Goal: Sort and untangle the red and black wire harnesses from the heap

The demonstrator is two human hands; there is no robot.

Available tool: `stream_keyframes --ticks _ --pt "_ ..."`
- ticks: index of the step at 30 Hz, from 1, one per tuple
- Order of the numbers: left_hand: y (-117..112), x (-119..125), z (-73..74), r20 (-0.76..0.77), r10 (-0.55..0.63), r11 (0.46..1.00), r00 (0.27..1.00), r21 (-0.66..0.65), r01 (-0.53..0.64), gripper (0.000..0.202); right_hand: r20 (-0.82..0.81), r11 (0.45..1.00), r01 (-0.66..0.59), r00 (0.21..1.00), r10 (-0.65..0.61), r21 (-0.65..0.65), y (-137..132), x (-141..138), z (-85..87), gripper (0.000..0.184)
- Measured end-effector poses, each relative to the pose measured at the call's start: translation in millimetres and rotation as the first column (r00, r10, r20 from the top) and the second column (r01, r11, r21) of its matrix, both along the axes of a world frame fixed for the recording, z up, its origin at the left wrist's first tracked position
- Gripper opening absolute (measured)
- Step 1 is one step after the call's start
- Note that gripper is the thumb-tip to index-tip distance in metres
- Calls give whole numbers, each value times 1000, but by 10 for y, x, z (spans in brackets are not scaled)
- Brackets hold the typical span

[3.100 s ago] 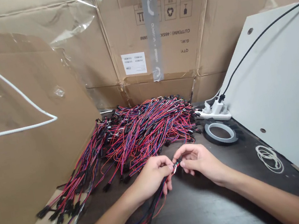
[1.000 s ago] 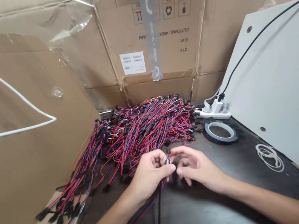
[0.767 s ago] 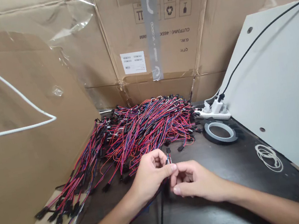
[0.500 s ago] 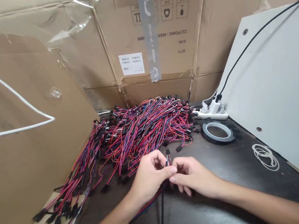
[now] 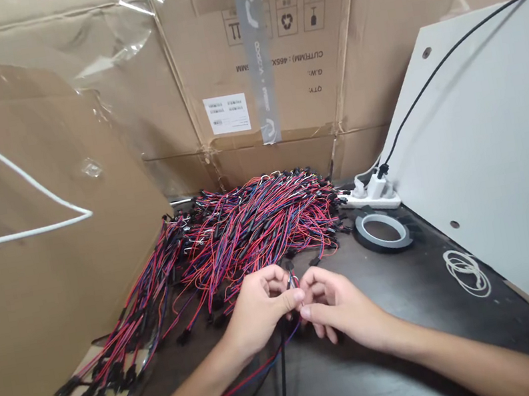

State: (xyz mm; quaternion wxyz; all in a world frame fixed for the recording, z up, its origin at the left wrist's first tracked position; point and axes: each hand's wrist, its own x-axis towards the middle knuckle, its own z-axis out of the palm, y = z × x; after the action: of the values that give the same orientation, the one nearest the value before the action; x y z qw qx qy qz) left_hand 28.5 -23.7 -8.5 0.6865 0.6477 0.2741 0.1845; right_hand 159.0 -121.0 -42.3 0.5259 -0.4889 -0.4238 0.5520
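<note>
My left hand pinches a wire harness between thumb and curled fingers, near the middle of the table. The harness's small black connector points up and away from me, with short thin coloured wires just below it. Close on the other side, my right hand is curled, its index fingertip against the same wires and its thumb lower down. Exactly what lies between its fingertips is partly hidden. From beneath my hands a thick black cable runs toward me, and red and blue wires trail off to the left.
A large heap of red, blue and black wire harnesses lies behind my hands, spreading left. To the right are a tape roll, a white power strip and a coiled white cord. Cardboard and a white panel enclose the table.
My right hand's fingertips have drawn slightly apart from my left thumb. The connector has tipped a little left, and more of the trailing red and blue wires shows. The view has shifted slightly.
</note>
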Motion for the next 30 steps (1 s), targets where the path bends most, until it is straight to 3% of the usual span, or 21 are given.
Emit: stream_keyframes --ticks 8,12,18,23,30 --pt "11 -5 32 66 -70 993 995 -90 76 41 -142 998 -60 988 58 -13 17 43 28 52" --pt "-4 -14 29 77 -123 982 989 -137 132 41 -96 992 -123 988 122 -14 10 61 56 41" --pt "-23 -27 45 92 -113 976 989 -175 128 38 -20 998 -15 1000 14 -59 28 63 78 35" --pt "-36 -30 83 104 -117 975 988 -178 134 35 -36 999 46 998 -46 0 51 109 72 31" --pt "-56 -20 67 90 -146 964 985 -210 162 37 11 996 -83 996 83 38 47 135 46 28"
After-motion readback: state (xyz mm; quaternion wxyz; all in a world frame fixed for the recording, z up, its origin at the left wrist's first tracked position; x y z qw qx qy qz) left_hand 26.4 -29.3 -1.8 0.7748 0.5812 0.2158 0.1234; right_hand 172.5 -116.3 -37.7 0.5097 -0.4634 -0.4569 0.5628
